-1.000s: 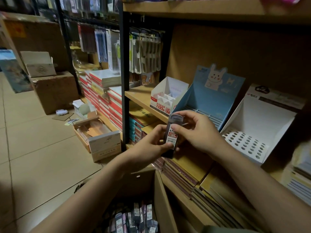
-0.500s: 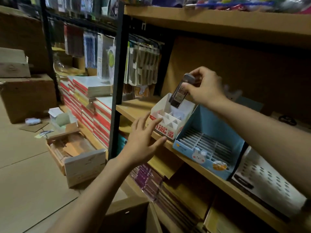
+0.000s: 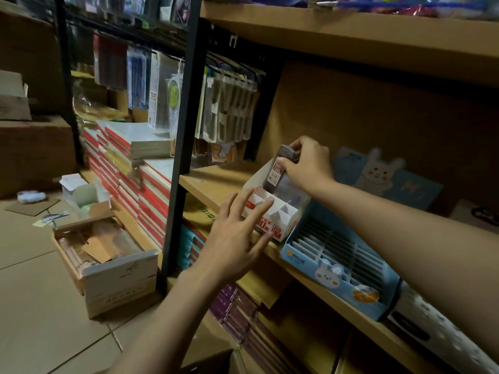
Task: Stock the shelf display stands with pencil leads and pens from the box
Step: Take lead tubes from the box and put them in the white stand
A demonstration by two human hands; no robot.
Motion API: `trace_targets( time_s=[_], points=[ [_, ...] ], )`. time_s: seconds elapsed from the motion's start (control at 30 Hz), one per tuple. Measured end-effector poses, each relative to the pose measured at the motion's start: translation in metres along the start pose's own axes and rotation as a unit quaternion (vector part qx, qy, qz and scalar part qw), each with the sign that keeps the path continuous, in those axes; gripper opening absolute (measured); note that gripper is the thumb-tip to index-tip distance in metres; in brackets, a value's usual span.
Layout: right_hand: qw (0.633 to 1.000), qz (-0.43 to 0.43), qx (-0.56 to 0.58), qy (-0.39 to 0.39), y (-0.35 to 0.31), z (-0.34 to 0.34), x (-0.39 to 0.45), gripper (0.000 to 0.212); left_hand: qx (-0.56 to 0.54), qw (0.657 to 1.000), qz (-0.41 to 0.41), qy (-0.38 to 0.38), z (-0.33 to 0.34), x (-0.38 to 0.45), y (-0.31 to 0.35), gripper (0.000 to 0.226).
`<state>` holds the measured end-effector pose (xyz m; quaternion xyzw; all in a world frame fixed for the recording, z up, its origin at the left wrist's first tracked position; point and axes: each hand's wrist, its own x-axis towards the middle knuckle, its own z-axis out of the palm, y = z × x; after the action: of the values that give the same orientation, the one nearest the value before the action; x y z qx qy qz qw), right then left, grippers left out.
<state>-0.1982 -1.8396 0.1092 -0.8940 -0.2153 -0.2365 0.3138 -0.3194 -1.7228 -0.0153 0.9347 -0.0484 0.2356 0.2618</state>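
Note:
A dark pencil lead case (image 3: 278,172) with a white and red label is held tilted by my right hand (image 3: 306,163), its lower end down inside the white display stand (image 3: 280,220) on the wooden shelf (image 3: 213,184). My left hand (image 3: 237,236) is open with fingers spread, touching the front of that white stand. A blue display stand (image 3: 343,276) with a rabbit picture and slotted compartments sits just right of it. A white perforated stand (image 3: 442,336) shows at the far right. The supply box is barely visible at the bottom edge.
A black metal upright (image 3: 178,147) divides the shelving. Stacks of red and white notebooks (image 3: 140,174) lie left of it, with hanging packets (image 3: 226,109) behind. An open carton (image 3: 108,260) and a small white box (image 3: 81,195) sit on the tiled floor.
My right hand carried the lead case from in front of me up and down into the white stand. My left hand let go of the case and moved to the stand's front.

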Motion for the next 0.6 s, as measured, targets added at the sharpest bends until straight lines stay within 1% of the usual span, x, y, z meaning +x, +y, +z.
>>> trace_targets(
  time_s=[0.17,0.27,0.37,0.5,0.6],
  points=[
    [0.998,-0.030,-0.032,-0.041,0.0030,0.0037,-0.0038,0.028,-0.002,1.000,0.000,0.002,0.0025,0.0017,0.0000,0.074],
    [0.993,-0.053,-0.090,-0.047,0.0025,0.0045,-0.0019,0.025,-0.002,1.000,0.006,0.008,0.0019,0.0013,-0.0015,0.076],
    [0.986,-0.048,-0.146,-0.059,0.0033,0.0074,-0.0010,0.025,-0.001,1.000,0.014,0.014,0.0013,0.0007,-0.0034,0.077],
    [0.993,-0.039,-0.092,-0.056,0.0022,0.0097,0.0025,0.019,-0.008,1.000,0.020,0.017,0.0034,0.0002,-0.0054,0.082],
    [0.994,-0.046,-0.090,-0.046,0.0013,0.0071,0.0046,0.018,-0.014,1.000,0.019,0.020,0.0045,0.0004,-0.0048,0.082]
  ],
)
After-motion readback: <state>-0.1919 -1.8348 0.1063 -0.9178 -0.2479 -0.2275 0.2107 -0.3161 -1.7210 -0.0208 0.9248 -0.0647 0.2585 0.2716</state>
